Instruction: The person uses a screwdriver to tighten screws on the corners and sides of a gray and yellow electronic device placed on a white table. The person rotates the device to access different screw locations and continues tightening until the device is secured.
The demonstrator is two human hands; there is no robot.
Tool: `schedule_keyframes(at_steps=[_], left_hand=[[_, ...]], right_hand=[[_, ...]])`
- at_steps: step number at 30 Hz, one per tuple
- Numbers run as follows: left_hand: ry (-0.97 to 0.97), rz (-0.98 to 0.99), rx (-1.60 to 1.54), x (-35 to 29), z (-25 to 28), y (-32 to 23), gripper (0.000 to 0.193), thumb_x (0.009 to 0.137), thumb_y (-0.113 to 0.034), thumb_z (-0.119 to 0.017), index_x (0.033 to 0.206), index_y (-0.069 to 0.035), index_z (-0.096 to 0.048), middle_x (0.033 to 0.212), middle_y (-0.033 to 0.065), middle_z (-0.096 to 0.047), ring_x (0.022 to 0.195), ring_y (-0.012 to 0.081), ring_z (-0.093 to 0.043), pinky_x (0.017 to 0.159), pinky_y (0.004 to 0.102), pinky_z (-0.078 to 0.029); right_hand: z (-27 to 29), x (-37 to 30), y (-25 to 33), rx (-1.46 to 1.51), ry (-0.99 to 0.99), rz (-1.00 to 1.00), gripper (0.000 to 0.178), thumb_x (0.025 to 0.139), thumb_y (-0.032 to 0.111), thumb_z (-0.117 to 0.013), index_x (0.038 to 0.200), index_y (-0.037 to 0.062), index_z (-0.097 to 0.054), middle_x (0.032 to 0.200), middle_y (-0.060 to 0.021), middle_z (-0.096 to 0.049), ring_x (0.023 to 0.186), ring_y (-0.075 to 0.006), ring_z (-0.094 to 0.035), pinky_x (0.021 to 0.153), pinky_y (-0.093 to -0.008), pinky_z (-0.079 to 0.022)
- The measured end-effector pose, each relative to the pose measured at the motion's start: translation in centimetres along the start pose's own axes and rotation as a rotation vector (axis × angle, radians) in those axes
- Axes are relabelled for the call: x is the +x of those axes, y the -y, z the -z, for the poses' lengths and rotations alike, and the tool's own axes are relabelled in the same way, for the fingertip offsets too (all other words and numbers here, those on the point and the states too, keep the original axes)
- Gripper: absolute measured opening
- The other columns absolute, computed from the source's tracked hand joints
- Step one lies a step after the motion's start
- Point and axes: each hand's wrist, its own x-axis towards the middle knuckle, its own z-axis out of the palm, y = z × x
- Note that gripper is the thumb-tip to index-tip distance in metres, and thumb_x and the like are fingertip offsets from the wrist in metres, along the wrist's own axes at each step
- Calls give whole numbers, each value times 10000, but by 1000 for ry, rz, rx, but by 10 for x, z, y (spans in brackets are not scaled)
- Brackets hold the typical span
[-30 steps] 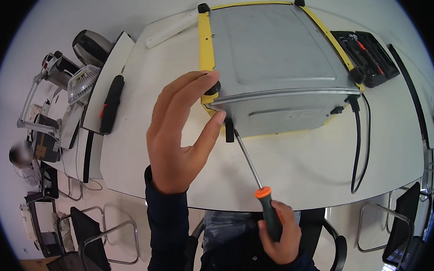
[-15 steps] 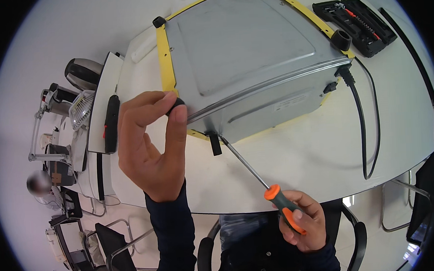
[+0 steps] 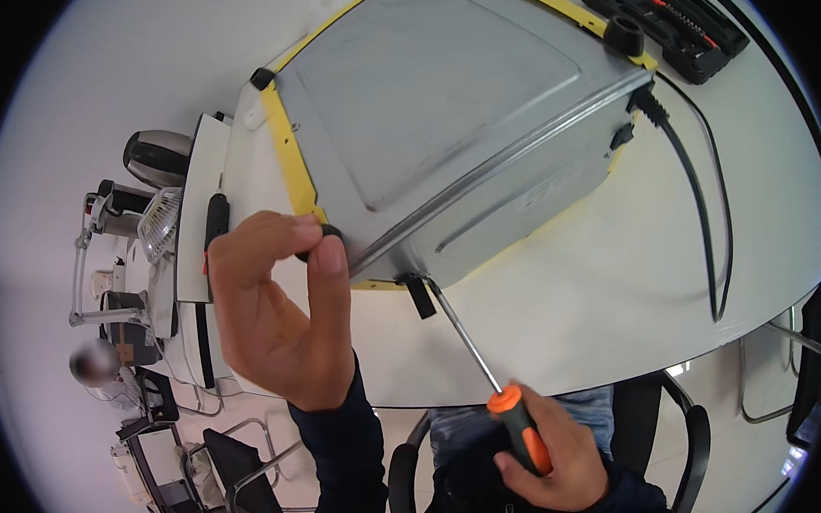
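Note:
A grey metal appliance casing (image 3: 439, 88) with yellow edges lies on the white table, black feet at its corners. My left hand (image 3: 279, 314) pinches the black foot (image 3: 333, 233) at the near left corner between thumb and fingers. In my right hand (image 3: 565, 467) is a screwdriver (image 3: 522, 427) with an orange and dark green handle, its shaft slanting up and away. The tip meets the lower edge of the casing's near side, beside a short black tab (image 3: 421, 298). Exactly what the tip touches is too small to tell.
A black power cord (image 3: 695, 186) loops from the casing's right side onto the table (image 3: 616, 283). An open black tool case (image 3: 667, 20) sits at the far right. On the left lies a dark electric screwdriver (image 3: 215, 220). A person (image 3: 101, 366) is in the left background.
The view has shifted, so the casing appears lower and tilted. My right hand has changed its grip on the screwdriver's handle, while the tip stays by the black tab. My left hand keeps its pinch.

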Motion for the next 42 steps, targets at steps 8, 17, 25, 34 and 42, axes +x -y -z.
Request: schedule_keyframes(at_steps=[8, 17, 25, 34, 42], left_hand=[[-11, -16, 140, -17, 2, -22, 179, 708, -23, -601, 857, 26, -514, 814, 113, -502, 753, 197, -486, 734, 313, -379], [37, 81, 114, -23, -15, -23, 304, 780, -206, -547, 937, 47, -486, 999, 191, -526, 986, 290, -493, 907, 375, -335], [34, 110, 72, -23, -10, -19, 306, 780, -228, -552, 924, 31, -474, 1009, 208, -521, 1006, 307, -486, 928, 397, -310], [115, 91, 69, -25, -7, -15, 410, 666, -129, -674, 963, -5, -421, 1067, 216, -489, 1099, 339, -414, 948, 419, -280], [70, 128, 38, -25, -8, -20, 369, 654, -98, -677, 917, -1, -437, 1066, 218, -495, 1080, 327, -438, 935, 404, -303]], right_hand=[[19, -11, -15, -915, -415, 274, 317, 666, 85, -617, 982, 73, -605, 657, -41, -549, 446, -83, -461, 374, -194, -263], [18, -16, -20, -797, -386, 368, 296, 673, 92, -626, 968, 71, -605, 655, -36, -564, 441, -78, -487, 367, -179, -293], [19, -16, -22, -689, -366, 306, 380, 596, 68, -641, 972, 30, -595, 656, -45, -556, 443, -84, -485, 353, -181, -315], [17, -18, -24, -630, -411, 287, 404, 577, 66, -653, 974, 19, -595, 637, -50, -544, 419, -81, -448, 340, -182, -302], [12, -17, -22, -742, -426, 327, 356, 601, 61, -644, 954, 27, -606, 629, -49, -545, 408, -72, -438, 323, -179, -279]])
